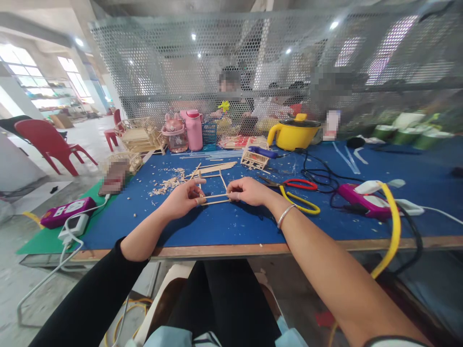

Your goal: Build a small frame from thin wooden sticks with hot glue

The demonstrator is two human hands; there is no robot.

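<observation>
Between my two hands is a small frame of thin wooden sticks (216,196), just above the blue tabletop. My left hand (186,196) pinches its left near corner between thumb and fingers. At the right near corner, my right hand (248,191) has its fingertips closed on the same frame. Two near sticks run side by side from hand to hand, and other sticks reach away toward the back. Beyond the frame lies a pile of loose wooden sticks (213,167). Broken stick bits (170,182) are scattered to the left of it.
Right of my right hand lie pliers with red and yellow handles (300,184). Behind them are a small wooden stick model (255,156), a purple-handled tool (263,152) and a yellow pot (296,135). Purple power strips (361,197) with cables sit at right and left. A perforated screen stands behind.
</observation>
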